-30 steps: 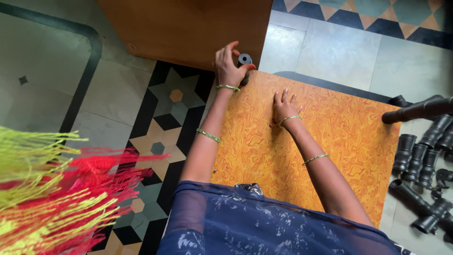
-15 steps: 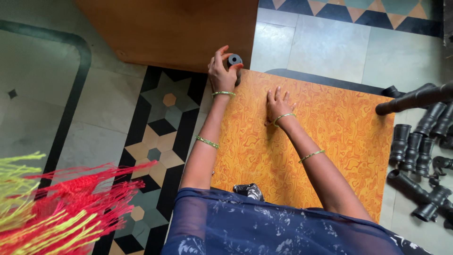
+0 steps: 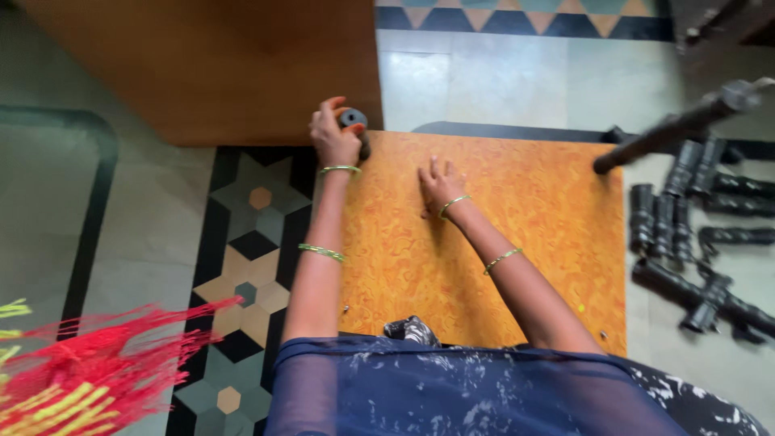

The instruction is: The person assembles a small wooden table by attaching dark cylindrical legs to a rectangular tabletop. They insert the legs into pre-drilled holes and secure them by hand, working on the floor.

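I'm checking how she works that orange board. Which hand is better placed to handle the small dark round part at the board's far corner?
Left. The left hand already grips the dark round part at the orange board corner; the right hand lies flat on the board, apart from it.

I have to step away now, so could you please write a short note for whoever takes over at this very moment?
Left hand: fingers closed round a small dark round part at the far left corner of the orange board.
Right hand: flat on the board, palm down, holding nothing.
Dark pipe pieces lie in a pile on the floor right of the board; one long pipe sticks up at an angle.
Done: one part in hand at the board's corner.
Left: the pile of pipe pieces is untouched.
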